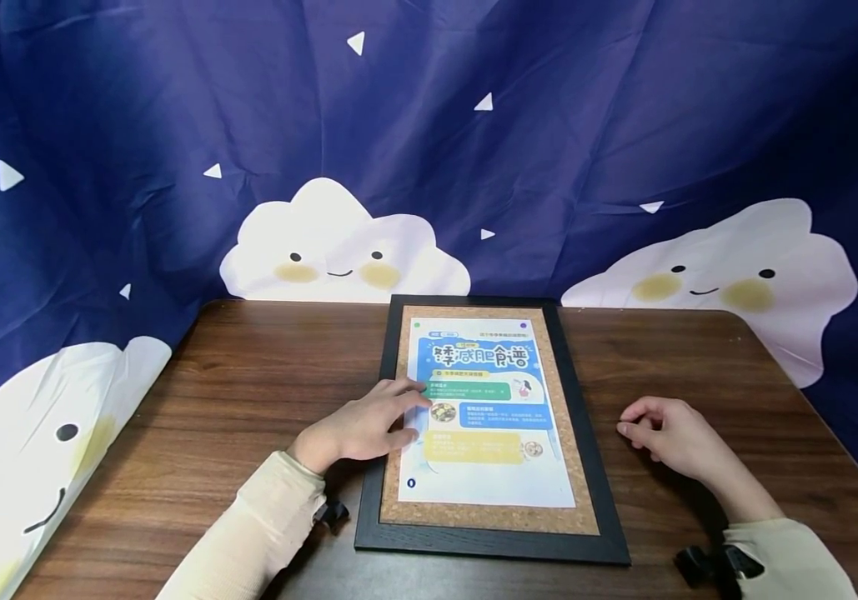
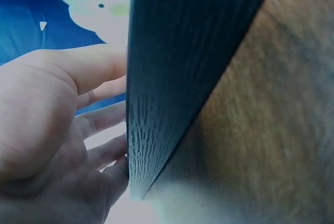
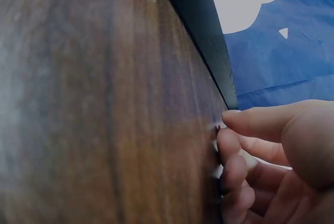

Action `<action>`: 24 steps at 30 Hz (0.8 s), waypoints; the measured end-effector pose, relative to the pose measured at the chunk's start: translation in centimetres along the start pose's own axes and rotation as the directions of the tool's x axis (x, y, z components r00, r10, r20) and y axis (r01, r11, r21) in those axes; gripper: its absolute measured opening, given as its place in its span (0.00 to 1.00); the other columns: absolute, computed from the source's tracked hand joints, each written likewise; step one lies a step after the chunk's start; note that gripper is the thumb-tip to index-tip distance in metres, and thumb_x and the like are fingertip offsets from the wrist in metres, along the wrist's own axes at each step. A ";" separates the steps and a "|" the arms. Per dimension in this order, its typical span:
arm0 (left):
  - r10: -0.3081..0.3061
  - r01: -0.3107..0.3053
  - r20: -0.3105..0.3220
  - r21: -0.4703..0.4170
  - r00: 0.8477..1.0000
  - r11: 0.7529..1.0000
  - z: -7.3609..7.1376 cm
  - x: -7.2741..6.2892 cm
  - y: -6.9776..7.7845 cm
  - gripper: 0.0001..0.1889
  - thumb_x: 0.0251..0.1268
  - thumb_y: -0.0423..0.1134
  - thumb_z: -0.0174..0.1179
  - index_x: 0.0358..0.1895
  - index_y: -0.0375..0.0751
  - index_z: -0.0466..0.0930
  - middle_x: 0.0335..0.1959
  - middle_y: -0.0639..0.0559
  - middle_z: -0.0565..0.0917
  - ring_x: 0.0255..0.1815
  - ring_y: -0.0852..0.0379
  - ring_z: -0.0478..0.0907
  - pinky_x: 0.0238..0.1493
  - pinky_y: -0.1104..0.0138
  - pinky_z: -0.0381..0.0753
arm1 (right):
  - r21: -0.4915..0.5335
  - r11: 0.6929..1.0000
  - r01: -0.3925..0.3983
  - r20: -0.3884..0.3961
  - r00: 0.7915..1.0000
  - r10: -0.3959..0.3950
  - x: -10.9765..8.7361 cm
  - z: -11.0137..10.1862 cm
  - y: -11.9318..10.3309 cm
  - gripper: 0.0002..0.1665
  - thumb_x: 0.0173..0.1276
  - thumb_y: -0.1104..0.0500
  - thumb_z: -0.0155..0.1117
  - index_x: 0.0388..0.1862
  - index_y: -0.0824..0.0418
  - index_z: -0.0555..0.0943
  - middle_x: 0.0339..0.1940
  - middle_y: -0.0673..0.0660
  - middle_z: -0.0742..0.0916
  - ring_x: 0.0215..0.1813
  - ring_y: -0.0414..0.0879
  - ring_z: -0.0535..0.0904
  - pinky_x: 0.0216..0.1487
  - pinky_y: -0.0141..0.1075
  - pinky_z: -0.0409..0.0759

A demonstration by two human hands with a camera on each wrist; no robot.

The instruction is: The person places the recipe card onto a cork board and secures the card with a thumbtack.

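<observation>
A printed sheet (image 1: 486,483) with coloured boxes and large lettering lies on a black-framed cork board (image 1: 582,500). A green pin (image 1: 417,325) marks its top left corner and a purple pin (image 1: 523,326) its top right. My left hand (image 1: 361,421) reaches over the frame's left side, relaxed fingertips resting on the sheet's left edge. Close beside the frame's right side, my right hand (image 1: 672,433) hovers low over the table, fingers curled and thumb near the index fingertip. A tiny reddish speck shows there in the right wrist view; I cannot tell if it is held.
The board lies on a brown wood-grain table (image 1: 278,358). Behind hangs a dark blue cloth (image 1: 413,108) with smiling clouds and white triangles. Dark straps circle both sleeves near the wrists.
</observation>
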State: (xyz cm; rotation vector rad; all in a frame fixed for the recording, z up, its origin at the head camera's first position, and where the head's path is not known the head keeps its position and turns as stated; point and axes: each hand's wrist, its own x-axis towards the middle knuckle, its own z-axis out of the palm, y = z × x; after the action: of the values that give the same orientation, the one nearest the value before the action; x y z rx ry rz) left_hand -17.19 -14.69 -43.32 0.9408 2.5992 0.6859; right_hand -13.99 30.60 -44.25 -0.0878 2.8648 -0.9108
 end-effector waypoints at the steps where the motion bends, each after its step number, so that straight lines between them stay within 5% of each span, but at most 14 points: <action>1: 0.000 0.000 0.000 -0.001 1.000 1.000 0.0 0.0 0.0 0.22 0.82 0.39 0.61 0.74 0.44 0.77 0.84 0.44 0.67 0.79 0.45 0.66 0.65 0.46 0.79 | -0.002 1.000 0.005 -0.004 1.000 -0.005 0.0 0.0 0.0 0.06 0.76 0.61 0.70 0.46 0.65 0.86 0.22 0.49 0.84 0.23 0.44 0.77 0.25 0.35 0.75; 24: 0.004 -0.004 -0.001 -0.005 1.000 1.000 0.0 0.0 -0.2 0.22 0.82 0.40 0.60 0.74 0.43 0.77 0.83 0.44 0.67 0.80 0.44 0.65 0.67 0.46 0.79 | 0.030 0.999 -0.030 -0.060 0.998 0.032 -0.6 0.2 -0.4 0.06 0.80 0.61 0.67 0.44 0.63 0.87 0.31 0.54 0.87 0.29 0.44 0.81 0.28 0.35 0.79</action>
State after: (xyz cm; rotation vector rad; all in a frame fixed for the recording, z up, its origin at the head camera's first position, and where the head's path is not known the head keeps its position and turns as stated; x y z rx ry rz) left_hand -17.26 -14.79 -43.42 0.9450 2.5957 0.6933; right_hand -13.35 30.19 -44.09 -0.0135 2.8986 -0.9645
